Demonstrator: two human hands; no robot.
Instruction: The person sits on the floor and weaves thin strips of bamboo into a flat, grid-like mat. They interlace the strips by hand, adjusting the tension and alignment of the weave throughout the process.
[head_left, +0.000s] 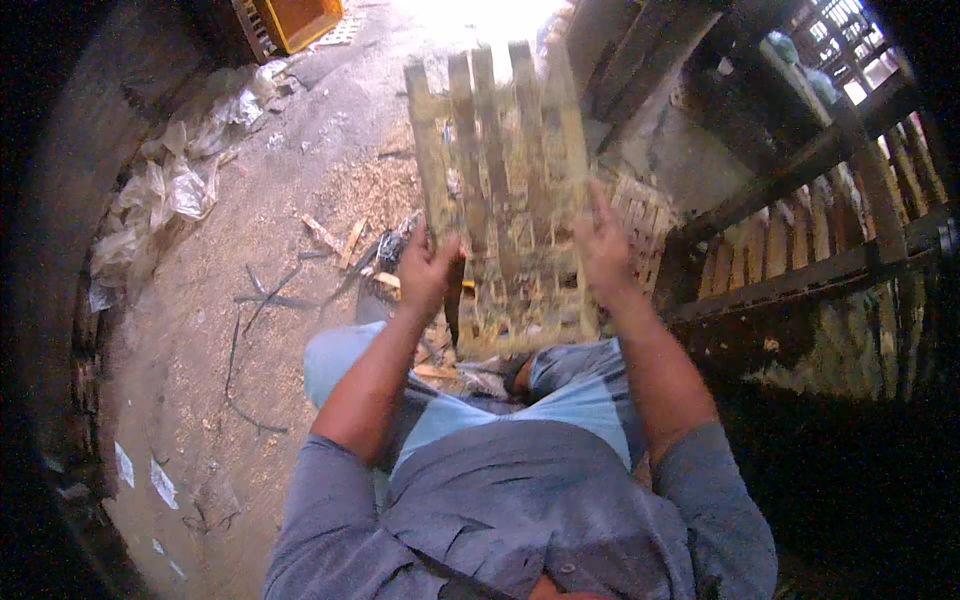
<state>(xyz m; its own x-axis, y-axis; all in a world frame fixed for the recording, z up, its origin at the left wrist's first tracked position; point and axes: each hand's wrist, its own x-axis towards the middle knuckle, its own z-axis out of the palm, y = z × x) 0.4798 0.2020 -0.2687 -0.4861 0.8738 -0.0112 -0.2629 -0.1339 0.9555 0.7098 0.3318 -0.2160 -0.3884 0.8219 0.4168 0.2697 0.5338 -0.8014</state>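
Observation:
In front of my knees stands a wooden slatted panel (490, 150), made of long slats with crosspieces and somewhat smeared by motion. My left hand (428, 270) is closed on its left edge, with the thumb on the near side. At the opposite edge my right hand (607, 255) grips it too, its fingers partly blurred. Through the gaps between slats, wood scraps show on the ground. A dark bundle (392, 248) lies beside my left hand; I cannot make out what it is.
Loose wood pieces (350, 243), wood chips (375, 190) and thin black strips (232, 350) litter the ground to the left. Crumpled plastic sheeting (185, 180) lies along the left wall. An orange crate (303, 22) stands far left. Dark beams (800, 280) with slatted wooden pieces (770, 245) occupy the right.

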